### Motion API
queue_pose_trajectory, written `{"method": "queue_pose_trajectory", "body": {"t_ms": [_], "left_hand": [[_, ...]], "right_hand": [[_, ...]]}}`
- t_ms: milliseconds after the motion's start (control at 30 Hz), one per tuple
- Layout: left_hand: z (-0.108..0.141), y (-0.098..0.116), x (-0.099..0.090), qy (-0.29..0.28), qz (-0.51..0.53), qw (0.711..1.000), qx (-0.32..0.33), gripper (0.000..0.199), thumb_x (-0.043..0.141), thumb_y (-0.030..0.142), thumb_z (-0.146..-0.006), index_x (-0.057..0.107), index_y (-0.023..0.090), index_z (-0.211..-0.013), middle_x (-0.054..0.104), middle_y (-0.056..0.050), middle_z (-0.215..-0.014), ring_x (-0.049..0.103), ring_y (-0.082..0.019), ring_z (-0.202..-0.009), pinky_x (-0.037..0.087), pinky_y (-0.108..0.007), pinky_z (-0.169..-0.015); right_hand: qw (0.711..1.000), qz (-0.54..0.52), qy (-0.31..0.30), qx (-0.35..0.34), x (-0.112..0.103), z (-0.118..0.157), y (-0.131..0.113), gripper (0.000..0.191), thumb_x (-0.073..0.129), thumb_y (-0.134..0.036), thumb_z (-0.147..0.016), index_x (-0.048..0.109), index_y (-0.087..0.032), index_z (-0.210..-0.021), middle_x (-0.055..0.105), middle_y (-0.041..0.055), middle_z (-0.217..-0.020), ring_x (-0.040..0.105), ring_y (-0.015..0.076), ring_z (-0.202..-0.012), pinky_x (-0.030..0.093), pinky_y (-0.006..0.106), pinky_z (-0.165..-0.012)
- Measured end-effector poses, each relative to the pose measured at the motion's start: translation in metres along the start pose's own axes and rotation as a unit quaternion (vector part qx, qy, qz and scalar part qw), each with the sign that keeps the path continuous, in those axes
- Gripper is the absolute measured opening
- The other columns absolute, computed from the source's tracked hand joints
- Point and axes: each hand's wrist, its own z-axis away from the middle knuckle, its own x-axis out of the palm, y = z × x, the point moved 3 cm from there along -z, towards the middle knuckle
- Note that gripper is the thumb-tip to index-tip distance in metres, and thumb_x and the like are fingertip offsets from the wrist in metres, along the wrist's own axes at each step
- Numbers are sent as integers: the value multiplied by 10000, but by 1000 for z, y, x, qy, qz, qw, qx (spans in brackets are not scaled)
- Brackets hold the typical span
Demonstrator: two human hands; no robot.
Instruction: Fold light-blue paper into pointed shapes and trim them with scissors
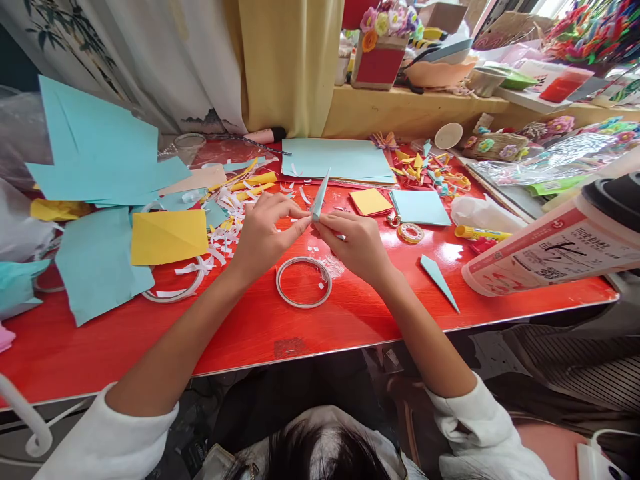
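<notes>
Above the middle of the red table, my left hand [270, 230] and my right hand [356, 241] meet at the base of a narrow folded light-blue paper piece [321, 195]. Its pointed tip sticks up and away from me. The fingers of both hands pinch its lower end, which they partly hide. Just below my hands a roll of tape [304, 259] lies flat. A second light-blue folded paper piece [440, 283], long and pointed, rests to the right near the table's front edge.
Light-blue sheets [103, 160], a yellow sheet [169, 238] and paper scraps cover the left. Light-blue squares [420, 207] and yellow squares [371, 202] lie right of centre, with small folded pieces [417, 167] behind. A large cup [545, 243] stands at the right edge.
</notes>
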Motion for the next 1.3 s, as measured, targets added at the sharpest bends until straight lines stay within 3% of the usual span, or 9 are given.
{"method": "queue_pose_trajectory", "body": {"t_ms": [467, 1000, 1300], "left_hand": [[-1, -5, 1, -16, 45, 998, -40, 115, 571, 220, -803, 616, 197, -700, 652, -14, -792, 565, -171, -803, 443, -351, -798], [-1, -7, 1, -14, 25, 999, -24, 106, 576, 226, -808, 649, 193, -738, 692, -15, -804, 584, -168, -799, 444, -357, -817], [0, -4, 3, -25, -3, 1000, -10, 115, 569, 250, -818, 649, 197, -755, 700, -11, -818, 593, -168, -792, 443, -345, -781]], "right_hand": [[999, 39, -10, -19, 2, 1, 1, 237, 462, -200, -916, 688, -161, -856, 635, 39, -725, 543, 108, -628, 412, 228, -591], [998, 61, -23, -25, 2, 1, 3, 265, 429, -182, -923, 661, -152, -799, 639, 55, -745, 549, 113, -646, 409, 235, -599], [996, 79, -37, -30, 4, 3, 6, 263, 413, -192, -920, 672, -155, -887, 643, 65, -774, 559, 129, -666, 411, 238, -603]]}}
